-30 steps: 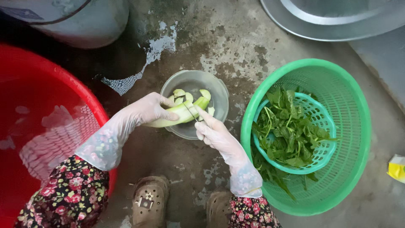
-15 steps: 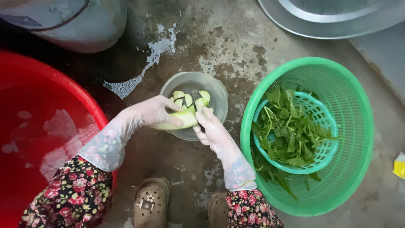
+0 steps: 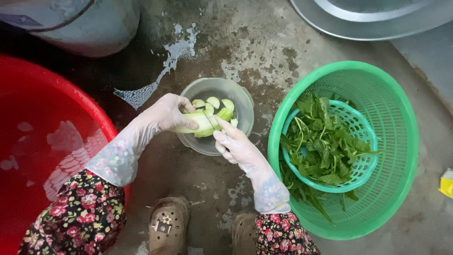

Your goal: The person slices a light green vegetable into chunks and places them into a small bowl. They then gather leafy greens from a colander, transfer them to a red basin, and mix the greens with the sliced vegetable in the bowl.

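Two gloved hands, left hand [image 3: 166,113] gripping gourd [image 3: 200,123], right hand [image 3: 236,144] clenched, blade barely visible.

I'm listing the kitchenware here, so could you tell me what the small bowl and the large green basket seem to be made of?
The small bowl looks like metal, probably steel: grey with a dull sheen. The large green basket looks like moulded plastic: uniform bright colour, slotted lattice walls, smooth rim.

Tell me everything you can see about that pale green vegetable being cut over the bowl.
The pale green vegetable is long, smooth-skinned and light inside, lying roughly level above the grey bowl. The gloved left hand grips its near end; the gloved right hand meets its far end, where a thin blade seems to cut. Cut slices lie in the bowl.
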